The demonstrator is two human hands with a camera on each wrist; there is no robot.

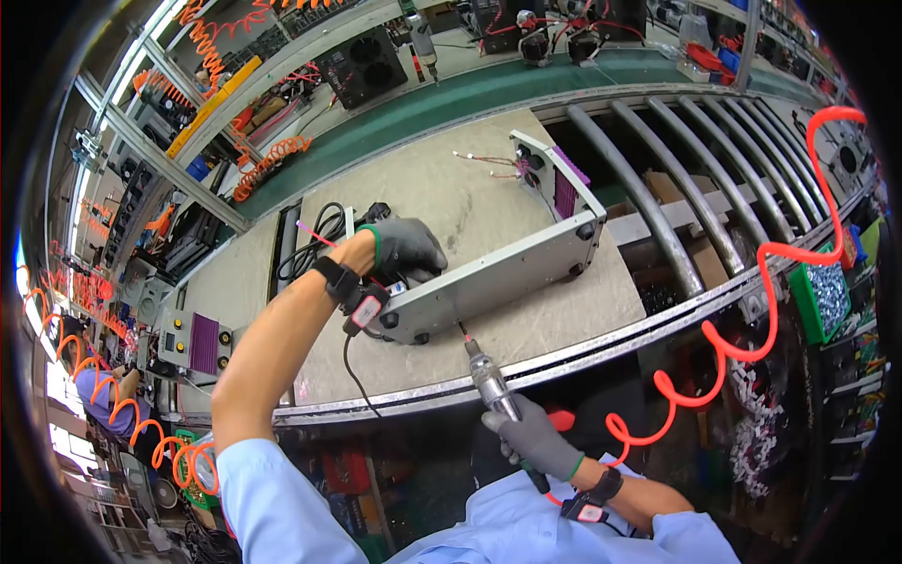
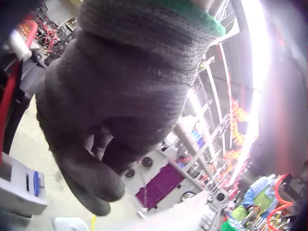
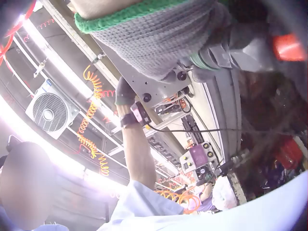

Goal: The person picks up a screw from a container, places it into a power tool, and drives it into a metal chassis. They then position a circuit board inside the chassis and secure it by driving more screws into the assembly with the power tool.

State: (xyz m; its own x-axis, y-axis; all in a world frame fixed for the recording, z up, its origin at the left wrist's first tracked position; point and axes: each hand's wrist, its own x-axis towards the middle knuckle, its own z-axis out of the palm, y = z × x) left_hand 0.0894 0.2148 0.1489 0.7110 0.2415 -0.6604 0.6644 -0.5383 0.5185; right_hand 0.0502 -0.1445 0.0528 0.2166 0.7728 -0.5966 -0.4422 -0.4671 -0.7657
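Note:
A long grey metal chassis (image 1: 498, 284) with black feet lies on its side on the worktable, a purple finned panel (image 1: 564, 183) at its far right end. My gloved left hand (image 1: 410, 249) is at the chassis's upper edge near its left end. Its fingers bend toward the thumb in the left wrist view; whether they grip the edge I cannot tell. My gloved right hand (image 1: 537, 437) grips a power screwdriver (image 1: 490, 378) fed by a red coiled hose. The driver's bit points up at the chassis's lower edge.
Metal rollers (image 1: 639, 193) run along the right. A red coiled hose (image 1: 719, 343) loops past the front rail. Black cable (image 1: 324, 230) lies coiled behind my left hand. Another purple-panelled unit (image 1: 195, 340) stands at the left. A green bin of screws (image 1: 822, 296) sits far right.

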